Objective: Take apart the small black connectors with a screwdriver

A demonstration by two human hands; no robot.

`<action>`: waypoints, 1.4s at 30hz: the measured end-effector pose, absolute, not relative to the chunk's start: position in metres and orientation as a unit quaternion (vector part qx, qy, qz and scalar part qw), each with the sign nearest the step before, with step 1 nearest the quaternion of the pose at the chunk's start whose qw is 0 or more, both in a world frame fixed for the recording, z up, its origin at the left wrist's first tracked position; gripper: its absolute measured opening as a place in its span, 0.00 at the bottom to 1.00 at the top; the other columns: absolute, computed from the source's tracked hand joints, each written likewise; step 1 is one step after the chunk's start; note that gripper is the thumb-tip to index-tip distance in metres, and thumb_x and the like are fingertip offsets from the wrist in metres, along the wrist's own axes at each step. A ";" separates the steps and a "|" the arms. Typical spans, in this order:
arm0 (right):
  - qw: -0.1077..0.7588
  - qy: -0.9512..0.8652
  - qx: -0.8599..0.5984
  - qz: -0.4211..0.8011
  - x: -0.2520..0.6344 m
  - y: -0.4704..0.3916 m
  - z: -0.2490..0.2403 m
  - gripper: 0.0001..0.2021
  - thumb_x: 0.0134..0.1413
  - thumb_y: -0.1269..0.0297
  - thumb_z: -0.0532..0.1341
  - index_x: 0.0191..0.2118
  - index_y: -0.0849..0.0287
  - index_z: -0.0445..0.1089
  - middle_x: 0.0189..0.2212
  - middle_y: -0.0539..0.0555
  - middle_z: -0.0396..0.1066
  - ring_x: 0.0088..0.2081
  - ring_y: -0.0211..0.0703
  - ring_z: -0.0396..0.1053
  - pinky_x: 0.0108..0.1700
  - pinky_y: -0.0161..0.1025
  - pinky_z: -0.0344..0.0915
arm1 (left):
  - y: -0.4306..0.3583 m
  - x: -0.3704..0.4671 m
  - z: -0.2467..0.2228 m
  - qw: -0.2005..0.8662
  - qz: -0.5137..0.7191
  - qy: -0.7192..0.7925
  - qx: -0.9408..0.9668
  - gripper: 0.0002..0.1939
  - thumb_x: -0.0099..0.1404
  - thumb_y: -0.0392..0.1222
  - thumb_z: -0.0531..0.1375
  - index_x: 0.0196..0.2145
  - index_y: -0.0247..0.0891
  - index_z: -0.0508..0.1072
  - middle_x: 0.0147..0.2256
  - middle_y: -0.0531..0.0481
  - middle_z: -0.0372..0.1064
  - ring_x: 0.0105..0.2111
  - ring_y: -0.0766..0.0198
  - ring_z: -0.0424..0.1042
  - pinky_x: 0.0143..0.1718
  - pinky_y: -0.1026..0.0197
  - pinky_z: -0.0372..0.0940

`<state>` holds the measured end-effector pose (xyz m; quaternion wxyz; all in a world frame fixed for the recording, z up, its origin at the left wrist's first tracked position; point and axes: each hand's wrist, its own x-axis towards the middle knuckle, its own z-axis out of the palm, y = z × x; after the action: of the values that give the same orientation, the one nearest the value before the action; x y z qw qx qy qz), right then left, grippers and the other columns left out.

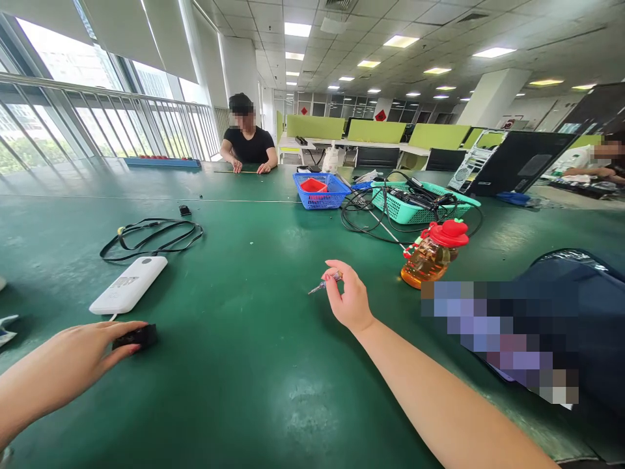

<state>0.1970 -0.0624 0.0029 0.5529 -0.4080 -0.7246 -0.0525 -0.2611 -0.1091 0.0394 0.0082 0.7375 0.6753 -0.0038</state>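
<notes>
On the white device at the left of the frame, we see a block of grey print that is too small for us to read. The blue basket, in the upper middle, holds a red tray. To its right, the green basket is heaped with black cables, some spilling over its rim onto the green desk. Below that basket, right of centre, stands a see-through bottle of amber liquid under a bright red lid.

Just right of the frame's centre, our right grip pinches a small screwdriver between thumb and fingers; its slim metal shaft points to the lower left, and its patterned handle is partly covered by our fingers. At the lower left, our left grip clasps a dark black block just below the white device, thumb on the near side and fingers over the top. We cannot tell whether the block is touching the desk.
</notes>
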 end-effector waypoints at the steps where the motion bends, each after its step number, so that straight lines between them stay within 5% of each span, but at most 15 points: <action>1: 0.549 -0.737 -0.388 -0.067 0.195 -0.064 0.005 0.16 0.60 0.73 0.53 0.53 0.53 0.61 0.31 0.50 0.74 0.32 0.41 0.72 0.41 0.42 0.70 | -0.107 -0.240 0.049 0.032 -0.030 0.651 0.758 0.22 0.62 0.60 0.51 0.48 0.54 0.75 0.45 0.57 0.78 0.44 0.50 0.76 0.49 0.50 0.66; 6: 0.499 -0.808 -0.301 -0.086 0.185 -0.075 0.011 0.21 0.57 0.77 0.53 0.55 0.52 0.60 0.29 0.47 0.73 0.27 0.39 0.68 0.43 0.43 0.67 | -0.083 -0.112 0.080 0.024 0.011 0.498 0.867 0.19 0.65 0.54 0.54 0.49 0.49 0.74 0.37 0.48 0.78 0.41 0.51 0.75 0.46 0.52 0.65; 12: 0.463 -0.834 -0.288 -0.083 0.184 -0.082 0.014 0.21 0.56 0.75 0.54 0.56 0.53 0.60 0.28 0.48 0.73 0.28 0.39 0.68 0.44 0.44 0.66 | -0.029 -0.017 0.057 -0.022 0.076 0.442 0.894 0.13 0.69 0.45 0.52 0.46 0.40 0.72 0.35 0.43 0.77 0.38 0.52 0.76 0.47 0.51 0.63; 16: 0.467 -0.825 -0.310 -0.070 0.185 -0.081 0.014 0.16 0.57 0.72 0.55 0.51 0.56 0.64 0.25 0.46 0.70 0.27 0.37 0.68 0.51 0.47 0.63 | -0.013 0.001 0.027 -0.006 0.100 0.433 0.896 0.15 0.70 0.45 0.53 0.48 0.40 0.73 0.37 0.41 0.76 0.42 0.49 0.74 0.48 0.49 0.63; 19: 0.446 -0.835 -0.315 -0.059 0.184 -0.079 0.012 0.05 0.58 0.69 0.55 0.37 0.55 0.67 0.25 0.46 0.69 0.27 0.36 0.67 0.54 0.48 0.59 | -0.015 0.003 0.012 0.032 0.133 0.423 0.896 0.19 0.69 0.44 0.54 0.56 0.42 0.68 0.42 0.43 0.76 0.46 0.51 0.72 0.51 0.49 0.63; 22: 0.411 -0.853 -0.319 -0.033 0.183 -0.076 0.009 0.11 0.60 0.65 0.55 0.25 0.56 0.65 0.23 0.46 0.67 0.27 0.35 0.65 0.54 0.47 0.57 | -0.017 0.002 0.005 0.085 0.172 0.430 0.882 0.25 0.66 0.42 0.57 0.60 0.42 0.63 0.49 0.42 0.74 0.52 0.51 0.69 0.55 0.49 0.62; 28: 0.422 -0.800 -0.425 -0.029 0.189 -0.074 0.012 0.17 0.66 0.54 0.48 0.35 0.55 0.69 0.31 0.51 0.72 0.35 0.41 0.69 0.53 0.49 0.53 | -0.005 -0.001 0.000 0.174 0.203 0.456 0.849 0.23 0.62 0.43 0.61 0.55 0.42 0.69 0.50 0.44 0.73 0.53 0.52 0.68 0.57 0.49 0.63; 32: 0.453 -0.780 -0.427 -0.058 0.194 -0.074 0.013 0.22 0.67 0.48 0.43 0.33 0.55 0.66 0.24 0.48 0.68 0.27 0.40 0.64 0.49 0.48 0.55 | 0.001 -0.003 -0.001 0.174 0.215 0.451 0.848 0.19 0.62 0.43 0.59 0.51 0.41 0.72 0.49 0.45 0.73 0.53 0.52 0.68 0.57 0.49 0.63; 42: 0.394 -0.851 -0.337 -0.088 0.184 -0.082 0.016 0.07 0.55 0.71 0.54 0.31 0.54 0.66 0.23 0.46 0.69 0.28 0.38 0.65 0.56 0.51 0.55 | -0.001 -0.004 0.000 0.183 0.220 0.450 0.846 0.17 0.61 0.41 0.58 0.49 0.42 0.73 0.48 0.47 0.74 0.52 0.52 0.67 0.57 0.49 0.63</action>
<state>0.1842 -0.0818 0.0156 0.3937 -0.3374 -0.8506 -0.0877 -0.0035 -0.0009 -0.0004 0.1825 0.8458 0.4504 0.2200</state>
